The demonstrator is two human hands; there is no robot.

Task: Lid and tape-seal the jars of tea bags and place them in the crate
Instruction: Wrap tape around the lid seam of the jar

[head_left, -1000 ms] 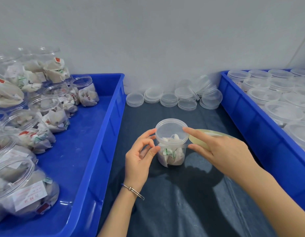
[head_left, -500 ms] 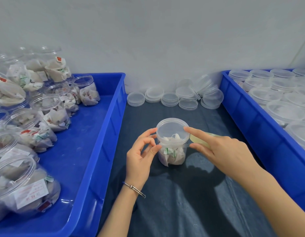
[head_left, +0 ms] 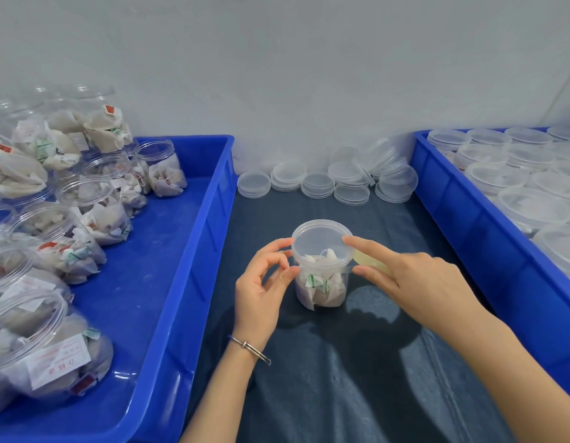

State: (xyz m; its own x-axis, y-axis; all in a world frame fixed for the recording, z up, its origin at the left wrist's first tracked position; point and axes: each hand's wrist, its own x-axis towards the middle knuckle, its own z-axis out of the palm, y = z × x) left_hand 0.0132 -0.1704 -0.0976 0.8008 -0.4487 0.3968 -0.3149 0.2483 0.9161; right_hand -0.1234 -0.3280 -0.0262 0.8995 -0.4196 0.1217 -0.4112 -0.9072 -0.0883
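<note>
Bare dark desk lies open near the jar; blue crates wall it left and right, and loose lids crowd the far edge.

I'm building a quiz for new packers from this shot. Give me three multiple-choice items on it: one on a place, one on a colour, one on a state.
1. Where does the clear plastic jar of tea bags between the hands stand?
A. in the left crate
B. on the dark cloth between the crates
C. in the right crate

2. What colour are the two plastic crates?
A. blue
B. green
C. grey

3. How is that jar's mouth?
A. open, no lid
B. covered by a clear round lid
C. covered with foil

Key: 1 B, the jar rests on the dark cloth with a crate on either side. 2 A, both crate walls are blue. 3 B, the lid sits on the jar, the left hand and right hand touching its rim.
</note>
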